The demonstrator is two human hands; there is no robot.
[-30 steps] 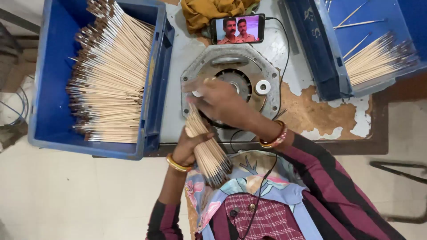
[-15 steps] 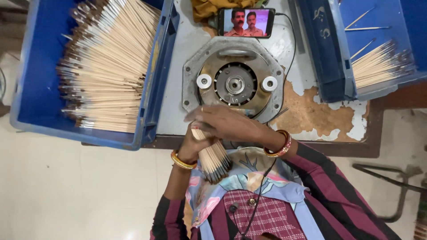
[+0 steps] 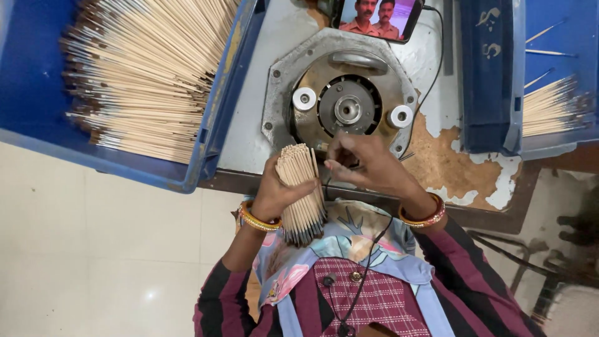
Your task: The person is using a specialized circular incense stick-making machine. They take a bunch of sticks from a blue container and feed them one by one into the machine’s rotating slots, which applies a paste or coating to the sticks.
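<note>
While the left hand (image 3: 274,190) is clenched round a bundle of thin sticks (image 3: 301,190) at its middle, held over the tabletop (image 3: 249,140) edge just before the round machine (image 3: 340,103), the right hand (image 3: 368,165) pinches at the bundle's top, apparently on a single stick. Light and stiff, the sticks look brittle and apt to slide loose; a snug grip at mid-length suits them best. On the left, a blue crate (image 3: 215,134) lies heaped with many sticks. On the right, a second crate (image 3: 493,81) holds a small pile and a few strays.
</note>
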